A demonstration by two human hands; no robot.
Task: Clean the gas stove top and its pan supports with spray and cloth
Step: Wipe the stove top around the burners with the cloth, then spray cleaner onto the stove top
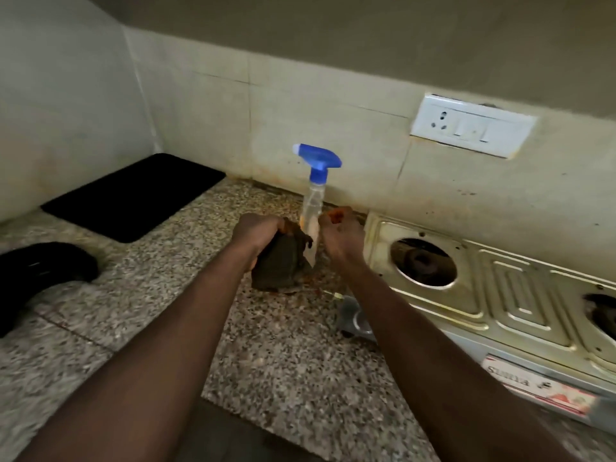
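Note:
A clear spray bottle [315,198] with a blue trigger head stands upright on the speckled granite counter [283,361], close to the tiled wall. My left hand [255,231] is closed on a dark brown cloth [283,265] that hangs down to the counter just left of the bottle. My right hand [340,238] is right of the bottle with its fingers curled, a reddish-brown smear at the fingertips. The steel gas stove top [520,301] lies to the right with no pan supports on it, and its left burner opening [423,261] is bare.
A black mat [133,195] lies in the back left corner. A black curved object [43,271] sits at the left edge. A white socket plate [473,125] is on the wall above the stove. A small grey metal piece [353,318] shows under my right forearm.

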